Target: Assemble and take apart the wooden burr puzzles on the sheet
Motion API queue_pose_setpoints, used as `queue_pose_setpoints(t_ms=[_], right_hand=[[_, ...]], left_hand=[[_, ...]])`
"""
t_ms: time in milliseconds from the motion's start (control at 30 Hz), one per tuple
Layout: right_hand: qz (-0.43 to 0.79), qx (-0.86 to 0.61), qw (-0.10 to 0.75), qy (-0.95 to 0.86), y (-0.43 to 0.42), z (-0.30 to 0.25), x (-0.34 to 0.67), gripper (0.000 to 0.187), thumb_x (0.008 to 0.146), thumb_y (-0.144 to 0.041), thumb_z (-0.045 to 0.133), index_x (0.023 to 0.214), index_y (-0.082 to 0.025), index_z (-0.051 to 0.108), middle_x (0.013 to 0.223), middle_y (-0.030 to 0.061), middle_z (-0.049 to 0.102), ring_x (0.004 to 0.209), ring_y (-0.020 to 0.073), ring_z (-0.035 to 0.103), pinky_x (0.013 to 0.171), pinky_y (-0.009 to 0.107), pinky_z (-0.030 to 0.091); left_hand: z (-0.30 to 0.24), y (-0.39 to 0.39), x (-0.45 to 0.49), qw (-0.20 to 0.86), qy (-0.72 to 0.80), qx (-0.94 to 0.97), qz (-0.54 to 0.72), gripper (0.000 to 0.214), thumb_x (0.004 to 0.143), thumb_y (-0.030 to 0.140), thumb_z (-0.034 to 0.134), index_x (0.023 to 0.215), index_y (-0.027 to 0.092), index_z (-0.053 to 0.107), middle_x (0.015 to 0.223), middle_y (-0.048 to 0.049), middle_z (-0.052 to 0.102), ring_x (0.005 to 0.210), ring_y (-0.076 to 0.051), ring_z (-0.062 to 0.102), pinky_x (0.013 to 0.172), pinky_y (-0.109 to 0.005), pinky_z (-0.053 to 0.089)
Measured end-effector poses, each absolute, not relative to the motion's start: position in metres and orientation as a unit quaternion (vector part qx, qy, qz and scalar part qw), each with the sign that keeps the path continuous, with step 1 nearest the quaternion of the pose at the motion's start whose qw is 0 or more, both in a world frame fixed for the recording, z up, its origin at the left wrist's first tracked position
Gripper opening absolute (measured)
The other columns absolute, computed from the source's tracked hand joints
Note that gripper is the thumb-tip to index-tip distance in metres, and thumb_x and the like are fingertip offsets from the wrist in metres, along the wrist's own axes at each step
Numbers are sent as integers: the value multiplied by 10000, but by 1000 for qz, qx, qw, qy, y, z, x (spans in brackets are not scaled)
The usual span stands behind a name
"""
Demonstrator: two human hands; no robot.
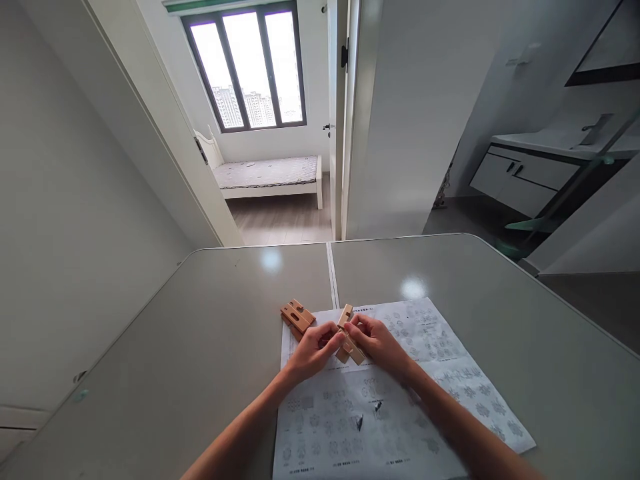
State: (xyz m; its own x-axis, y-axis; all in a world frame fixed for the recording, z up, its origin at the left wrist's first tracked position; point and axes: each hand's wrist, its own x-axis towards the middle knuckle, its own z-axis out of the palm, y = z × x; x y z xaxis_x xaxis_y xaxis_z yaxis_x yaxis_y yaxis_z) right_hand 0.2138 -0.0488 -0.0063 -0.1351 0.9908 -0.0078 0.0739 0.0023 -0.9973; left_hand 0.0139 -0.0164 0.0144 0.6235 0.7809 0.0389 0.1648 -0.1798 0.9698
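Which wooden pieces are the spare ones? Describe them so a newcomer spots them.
On the grey table, find the printed sheet. At its far left corner, just beyond the left hand, lies a small stack of notched wooden blocks. Unlike the crossed blocks pinched between that hand and the right hand, no hand grips it.

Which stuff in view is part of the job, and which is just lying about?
In use: left hand and right hand gripping the crossed wood pieces; loose wood pieces beside them; diagram sheet underneath.
Just there: bed, window, sink cabinet.
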Motion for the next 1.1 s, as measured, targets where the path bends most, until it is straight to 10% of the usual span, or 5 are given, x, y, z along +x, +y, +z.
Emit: queue_pose_setpoints(t_ms=[467, 700, 867, 1100], right_hand=[[245, -662, 432, -561, -43, -13, 226, 543, 1037, -629, 433, 647, -256, 498, 590, 11, 559, 567, 206, 453, 582, 299, 272], [199, -671, 399, -592, -41, -20, 226, 439, 1066, -556, 416, 918, -238, 679, 977, 77, 710, 728, 219, 635, 666, 315, 427], [198, -644, 398, -623, -40, -22, 223, 347, 1058, -473, 462, 1189, -229, 672, 1245, 109, 692, 758, 214, 690, 768, 377, 537], [212, -601, 395, -661, -44, -19, 218, 317, 1047, -400, 503, 1294, -257, 642, 1343, 101, 697, 957, 256, 735, 849, 400, 578]], left_hand=[[8, -19, 18, 536, 372, 706, 277, 409, 1017, 602, 549, 990, 194, 558, 549, 85, 500, 452, -94, 444, 484, -205, 365], [1, -19, 20, 494, 397, 711, 305, 324, 1015, 471, 571, 1211, 213, 553, 1016, -29, 705, 461, -51, 504, 465, -196, 400], [-4, -18, 20, 426, 415, 742, 309, 389, 1002, 352, 588, 1357, 200, 539, 818, 29, 635, 558, -101, 521, 552, -218, 435], [-4, -19, 22, 333, 414, 779, 334, 351, 994, 297, 599, 1342, 251, 579, 1185, -57, 620, 689, -122, 626, 632, -271, 545]])
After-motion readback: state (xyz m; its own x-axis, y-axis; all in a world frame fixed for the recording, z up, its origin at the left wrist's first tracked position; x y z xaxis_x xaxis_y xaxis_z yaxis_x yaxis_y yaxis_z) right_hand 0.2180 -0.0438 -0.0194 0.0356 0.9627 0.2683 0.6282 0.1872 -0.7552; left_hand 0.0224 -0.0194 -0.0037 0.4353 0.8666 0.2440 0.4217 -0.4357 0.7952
